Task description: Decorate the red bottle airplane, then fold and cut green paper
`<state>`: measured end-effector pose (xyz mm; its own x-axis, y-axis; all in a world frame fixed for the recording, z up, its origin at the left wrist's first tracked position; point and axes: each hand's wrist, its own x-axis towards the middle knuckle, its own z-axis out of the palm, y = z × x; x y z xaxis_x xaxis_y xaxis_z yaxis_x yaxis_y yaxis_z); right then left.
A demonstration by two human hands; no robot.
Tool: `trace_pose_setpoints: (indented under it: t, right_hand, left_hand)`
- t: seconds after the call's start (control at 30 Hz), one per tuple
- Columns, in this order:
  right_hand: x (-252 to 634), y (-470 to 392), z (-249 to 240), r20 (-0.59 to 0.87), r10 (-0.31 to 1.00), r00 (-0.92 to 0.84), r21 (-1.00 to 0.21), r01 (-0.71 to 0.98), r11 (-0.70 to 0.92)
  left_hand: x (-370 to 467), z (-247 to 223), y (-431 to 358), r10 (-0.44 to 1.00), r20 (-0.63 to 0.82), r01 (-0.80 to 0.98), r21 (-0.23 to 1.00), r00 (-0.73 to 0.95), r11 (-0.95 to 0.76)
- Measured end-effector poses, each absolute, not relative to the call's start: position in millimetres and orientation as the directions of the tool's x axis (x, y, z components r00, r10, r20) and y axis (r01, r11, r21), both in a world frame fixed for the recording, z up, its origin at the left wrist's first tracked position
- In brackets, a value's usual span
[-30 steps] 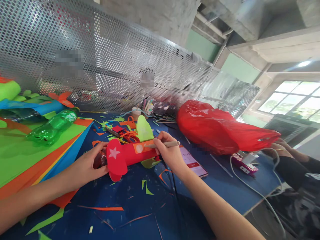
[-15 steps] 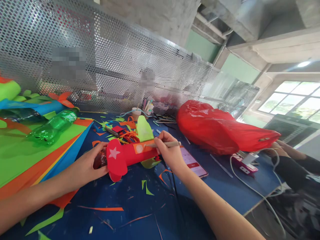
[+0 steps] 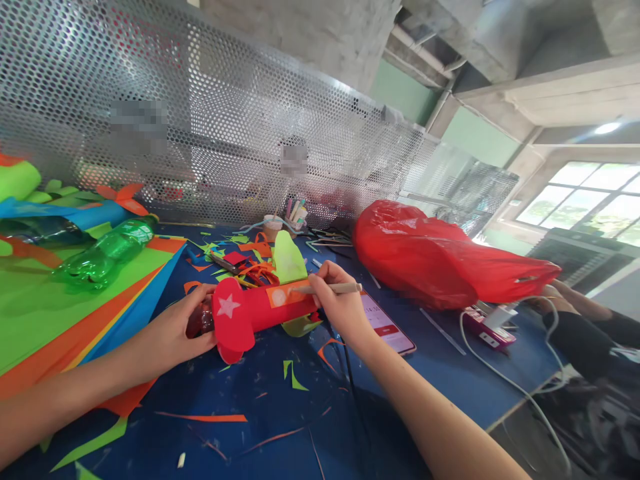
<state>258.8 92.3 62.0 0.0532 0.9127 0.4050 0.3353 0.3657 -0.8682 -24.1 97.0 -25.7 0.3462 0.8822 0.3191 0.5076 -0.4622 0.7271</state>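
A red craft plane [image 3: 261, 317] lies across the table in front of me, its body wrapped in red paper with a dark bottle end showing at the left. A pale star marks its red tail piece [image 3: 231, 327], and a light-green wing [image 3: 289, 259] sticks up behind it. My left hand [image 3: 189, 319] is closed around the bottle end. In my right hand [image 3: 338, 297] a pale pen [image 3: 344, 288] is gripped, its tip on the orange strip [image 3: 285, 294] along the body. That strip carries a whitish round mark.
A phone [image 3: 393, 331] lies beside my right wrist. Behind are paper scraps, a cup [image 3: 273, 225] and a red plastic bag [image 3: 430, 257]. A green bottle [image 3: 113, 250] rests on coloured sheets [image 3: 45, 320] at left. A power strip [image 3: 487, 327] with a cable and a person's arm are at right.
Both hands, the plane and the pen hold almost the same places. The person's arm at the right edge has shifted slightly.
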Motion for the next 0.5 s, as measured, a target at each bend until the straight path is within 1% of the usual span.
trace_pose_setpoints:
  t: [0.5]
  right_hand:
    - [258.3,93.3,62.3,0.423,0.903,0.072,-0.860,0.346,0.375]
  left_hand:
    - [-23.7,-25.8,97.2,0.887,0.316,0.523,0.721,0.336,-0.455]
